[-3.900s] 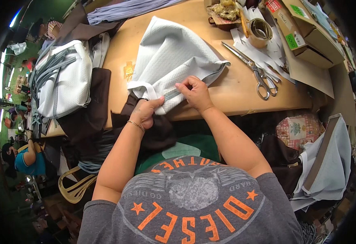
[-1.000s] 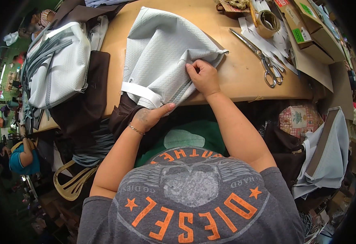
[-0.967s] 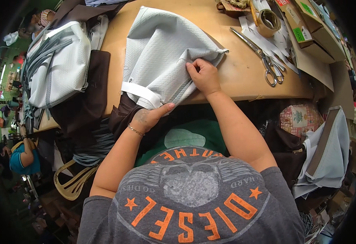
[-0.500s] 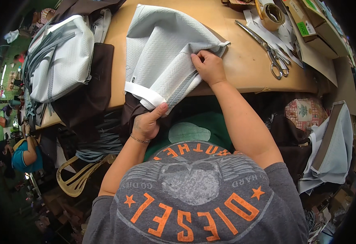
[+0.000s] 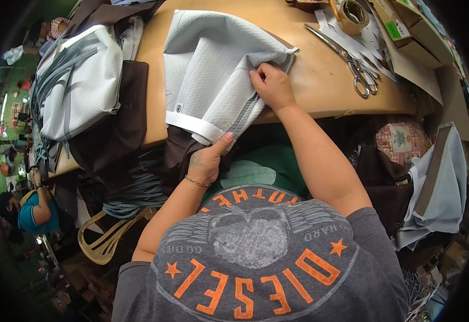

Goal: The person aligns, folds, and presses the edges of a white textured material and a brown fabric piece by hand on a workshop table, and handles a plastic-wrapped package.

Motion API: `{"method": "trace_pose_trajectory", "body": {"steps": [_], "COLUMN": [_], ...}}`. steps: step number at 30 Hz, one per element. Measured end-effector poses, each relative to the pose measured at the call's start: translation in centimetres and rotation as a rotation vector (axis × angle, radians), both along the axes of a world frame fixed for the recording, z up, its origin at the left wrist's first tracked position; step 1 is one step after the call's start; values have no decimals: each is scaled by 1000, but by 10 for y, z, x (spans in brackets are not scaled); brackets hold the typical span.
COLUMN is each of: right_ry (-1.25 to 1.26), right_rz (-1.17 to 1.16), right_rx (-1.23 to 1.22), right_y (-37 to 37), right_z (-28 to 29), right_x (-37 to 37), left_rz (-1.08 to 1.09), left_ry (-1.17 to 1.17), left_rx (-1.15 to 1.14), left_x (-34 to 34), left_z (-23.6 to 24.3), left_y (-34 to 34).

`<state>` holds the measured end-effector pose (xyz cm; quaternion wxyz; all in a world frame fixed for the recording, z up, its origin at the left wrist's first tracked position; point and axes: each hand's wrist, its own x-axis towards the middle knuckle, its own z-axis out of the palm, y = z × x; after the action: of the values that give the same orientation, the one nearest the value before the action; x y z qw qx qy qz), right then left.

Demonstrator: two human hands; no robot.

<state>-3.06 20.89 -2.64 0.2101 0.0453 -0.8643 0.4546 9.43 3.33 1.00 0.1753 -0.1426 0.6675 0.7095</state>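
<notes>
Both hands are pinching grey quilted fabric (image 5: 213, 70): left hand (image 5: 206, 160) its banded corner, right hand (image 5: 271, 86) its fold. Scissors (image 5: 352, 59) and tape roll (image 5: 354, 15) are lying well apart on the tabletop (image 5: 320, 80).

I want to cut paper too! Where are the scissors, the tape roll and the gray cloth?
scissors (image 5: 359, 68), head view, on the blades near the pivot
tape roll (image 5: 354, 16), head view, on its rim
gray cloth (image 5: 207, 70), head view, on its quilted middle

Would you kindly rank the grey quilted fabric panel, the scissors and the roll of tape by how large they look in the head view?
1. Grey quilted fabric panel, by far the largest.
2. Scissors, long but slim.
3. Roll of tape, smallest; it lies farther off and is cut by the frame edge, so that margin is unsure.
</notes>
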Motion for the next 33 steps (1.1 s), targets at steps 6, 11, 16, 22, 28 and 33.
{"method": "trace_pose_trajectory", "body": {"steps": [6,11,16,22,28,33], "right_ry": [-27,-158,-222,-87,-17,16], "right_rz": [-14,62,56,-22,-55,-46], "right_rx": [-61,-26,15,49,85,95], "right_y": [1,1,6,-5,-9,-8], "right_z": [-3,2,14,0,-6,-5], "right_x": [-4,1,9,4,4,5], "left_rz": [-129,-8,86,15,65,88], "left_ry": [87,152,98,84,-157,-100], "left_rx": [-406,43,240,203,275,359], "left_x": [0,3,19,15,12,11], "left_z": [-1,-16,8,-2,0,-9], "left_y": [-7,-23,-23,-31,-24,-23]}}
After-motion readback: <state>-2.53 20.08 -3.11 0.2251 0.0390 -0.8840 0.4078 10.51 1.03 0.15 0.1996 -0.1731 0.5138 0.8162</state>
